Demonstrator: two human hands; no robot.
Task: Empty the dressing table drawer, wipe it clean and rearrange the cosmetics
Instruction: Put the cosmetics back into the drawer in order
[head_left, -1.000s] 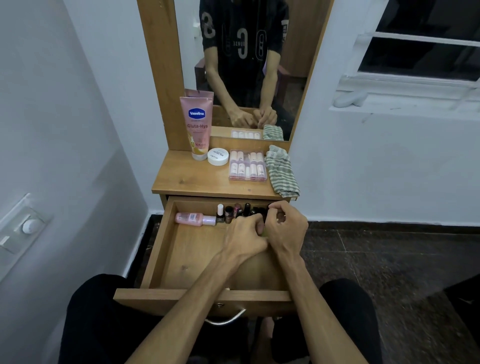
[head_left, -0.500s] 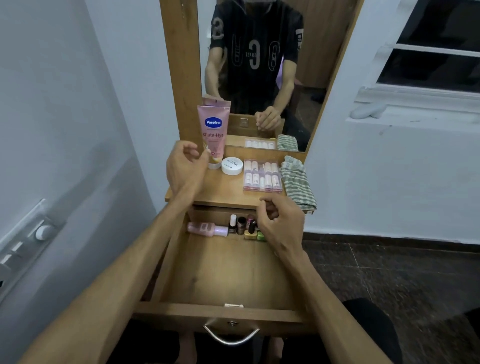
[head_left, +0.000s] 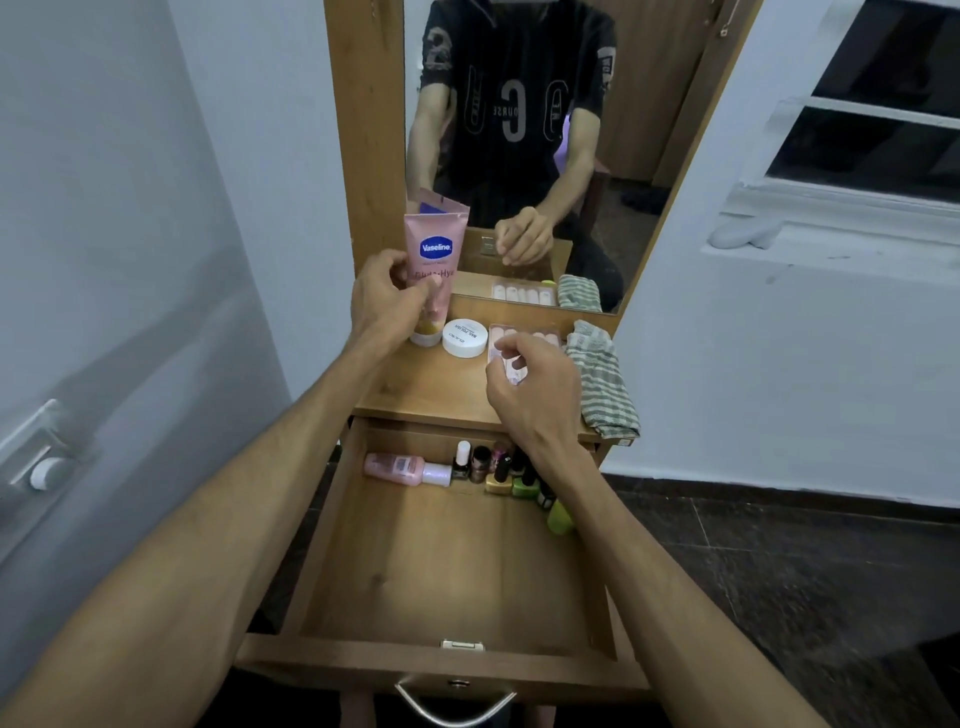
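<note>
The left hand (head_left: 387, 299) covers the lower print of the Vaseline tube (head_left: 435, 260). The right hand (head_left: 535, 387) hides most of the clear case (head_left: 524, 335) near the counter's back edge, and its wrist hides bottles (head_left: 511, 475) at the drawer's (head_left: 452, 587) back right corner.

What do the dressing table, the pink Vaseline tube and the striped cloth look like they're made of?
Dressing table: wood or wood-look laminate, matte tan, with grain lines and knots visible.
Vaseline tube: soft plastic, it seems, with a slightly glossy pink printed skin and a flat crimped top end.
Striped cloth: woven fabric, probably cotton, matte, rumpled into soft folds.
</note>
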